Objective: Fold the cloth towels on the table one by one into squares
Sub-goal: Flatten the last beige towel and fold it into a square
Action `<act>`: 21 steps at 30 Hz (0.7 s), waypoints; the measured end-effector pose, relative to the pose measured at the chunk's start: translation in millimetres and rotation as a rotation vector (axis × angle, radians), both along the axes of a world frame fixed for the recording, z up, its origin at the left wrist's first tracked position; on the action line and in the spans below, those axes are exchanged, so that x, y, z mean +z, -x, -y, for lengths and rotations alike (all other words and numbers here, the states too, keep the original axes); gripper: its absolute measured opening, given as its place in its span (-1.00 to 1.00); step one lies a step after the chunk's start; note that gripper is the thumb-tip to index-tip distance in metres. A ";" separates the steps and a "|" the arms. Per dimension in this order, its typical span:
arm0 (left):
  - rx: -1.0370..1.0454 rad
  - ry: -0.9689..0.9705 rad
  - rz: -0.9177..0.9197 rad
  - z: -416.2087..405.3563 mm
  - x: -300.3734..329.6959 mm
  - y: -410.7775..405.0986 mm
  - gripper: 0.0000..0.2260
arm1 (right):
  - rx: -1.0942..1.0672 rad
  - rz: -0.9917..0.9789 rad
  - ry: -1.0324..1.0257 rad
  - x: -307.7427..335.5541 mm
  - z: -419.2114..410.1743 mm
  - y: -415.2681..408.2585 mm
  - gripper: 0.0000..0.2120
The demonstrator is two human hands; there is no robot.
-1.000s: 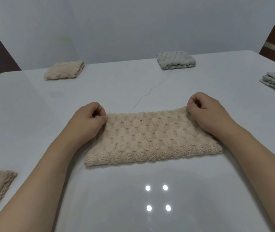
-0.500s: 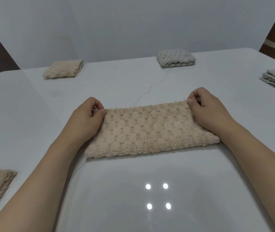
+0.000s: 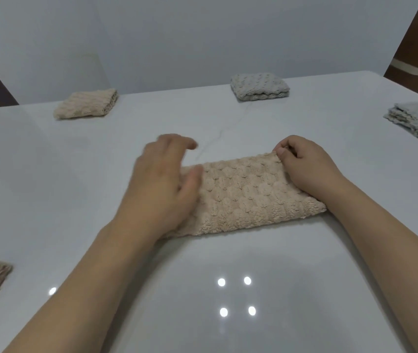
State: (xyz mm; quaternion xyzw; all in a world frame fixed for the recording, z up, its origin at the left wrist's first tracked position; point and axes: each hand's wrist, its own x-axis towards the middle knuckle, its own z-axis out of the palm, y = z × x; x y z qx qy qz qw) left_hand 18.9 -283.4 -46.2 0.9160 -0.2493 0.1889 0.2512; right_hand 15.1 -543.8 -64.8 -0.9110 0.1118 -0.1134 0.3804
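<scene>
**Pinched at one corner, loose at the other**

Right hand (image 3: 309,169) pinched the far right corner of the beige towel (image 3: 248,197), its grip clamped on the cloth. Across the white table (image 3: 50,179), that towel lay folded into a long strip at the middle, between both forearms. Left hand (image 3: 162,184) was blurred, fingers spread apart over the strip's left end; whether it touched the cloth could not be told. A folded grey towel (image 3: 260,86) and a folded beige towel (image 3: 85,104) sat near the far edge.
</scene>
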 end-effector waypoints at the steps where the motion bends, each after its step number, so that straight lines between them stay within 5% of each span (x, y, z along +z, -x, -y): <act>1: -0.052 -0.055 -0.014 6.9 -1.4 5.4 -0.61 | -0.006 -0.004 0.012 2.6 -0.3 0.9 -0.85; 5: -0.076 -0.183 -0.099 11.3 -9.7 5.8 -0.48 | -0.088 0.209 0.392 28.9 -12.0 11.1 -0.70; 8: -0.050 -0.276 -0.187 9.8 -16.8 0.8 -0.47 | -0.017 0.360 0.422 39.3 -44.4 26.3 -0.64; 14: -0.021 -0.401 -0.289 11.5 -27.6 -1.8 -0.48 | 0.229 -0.060 0.501 2.4 -74.4 28.7 -0.51; 21: -0.009 -0.390 -0.323 11.4 -29.6 -1.4 -0.49 | 0.275 -0.138 0.568 -7.6 -73.7 25.8 -0.47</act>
